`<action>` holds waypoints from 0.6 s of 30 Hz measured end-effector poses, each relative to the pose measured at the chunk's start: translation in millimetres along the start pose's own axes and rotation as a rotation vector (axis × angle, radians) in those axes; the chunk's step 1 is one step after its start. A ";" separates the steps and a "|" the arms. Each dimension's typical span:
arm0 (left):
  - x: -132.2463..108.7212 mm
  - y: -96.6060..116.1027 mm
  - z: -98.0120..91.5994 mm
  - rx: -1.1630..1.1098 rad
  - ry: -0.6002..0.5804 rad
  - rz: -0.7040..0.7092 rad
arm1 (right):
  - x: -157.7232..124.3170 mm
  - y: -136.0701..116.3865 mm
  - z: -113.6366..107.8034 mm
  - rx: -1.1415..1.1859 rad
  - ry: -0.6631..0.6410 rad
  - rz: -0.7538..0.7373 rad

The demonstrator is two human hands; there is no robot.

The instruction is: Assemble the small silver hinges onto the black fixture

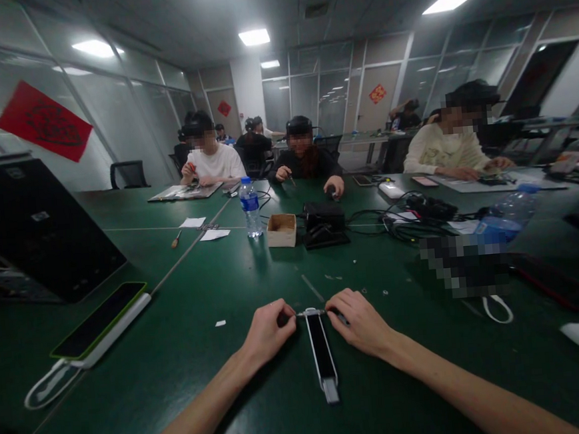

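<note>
On the green table in front of me lies a long, narrow device point(322, 348) with a black face and white edges. A pale grey, plug-like block point(330, 390) sits at its near end. At the far end, a thin, light crosspiece point(310, 312) runs between my hands. My left hand point(271, 329) pinches its left end between thumb and fingers. From the other side, my right hand point(358, 322) has its fingertips closed at the right end. The fingers hide exactly what each tip grips.
A phone point(102, 319) lies at left beside a black computer case point(39, 223). Ahead stand a water bottle point(251, 210), a small open box point(281, 231) and a black device point(324, 224). Cables point(410, 217) and another bottle point(510, 216) are at right. Several people sit across the table.
</note>
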State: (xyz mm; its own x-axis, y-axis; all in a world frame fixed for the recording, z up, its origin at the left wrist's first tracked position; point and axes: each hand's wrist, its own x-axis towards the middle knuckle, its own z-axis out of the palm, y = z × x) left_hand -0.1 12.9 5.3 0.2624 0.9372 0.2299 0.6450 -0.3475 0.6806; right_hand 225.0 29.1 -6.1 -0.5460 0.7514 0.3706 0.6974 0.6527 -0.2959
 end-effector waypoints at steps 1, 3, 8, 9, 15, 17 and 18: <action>0.4 -0.2 0.0 -0.004 -0.002 -0.002 | 0.1 0.2 -0.1 0.006 -0.002 0.000; 1.1 -0.8 -0.3 -0.016 -0.012 -0.008 | 0.3 0.1 -1.3 0.015 -0.008 0.002; 2.3 -2.0 -1.6 -0.039 -0.037 -0.015 | 0.1 -1.0 -4.6 0.032 -0.025 0.015; 2.5 -2.4 -1.7 -0.039 -0.040 -0.011 | 0.1 -1.1 -5.0 0.033 -0.028 0.017; 3.0 -4.2 -2.1 -0.021 -0.059 -0.049 | 0.0 0.4 -3.8 0.019 -0.020 0.004; 3.5 -2.3 -2.7 -0.023 -0.057 -0.067 | 0.1 0.4 -3.6 0.029 -0.014 0.005; 3.9 -0.9 -3.0 -0.022 -0.060 -0.067 | 0.1 0.0 -3.8 0.030 -0.013 0.008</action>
State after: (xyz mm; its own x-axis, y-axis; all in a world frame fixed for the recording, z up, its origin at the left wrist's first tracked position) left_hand -1.9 16.9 7.7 0.2621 0.9546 0.1416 0.6468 -0.2826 0.7083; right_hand 226.7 28.8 -2.6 -0.5467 0.7574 0.3569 0.6876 0.6494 -0.3247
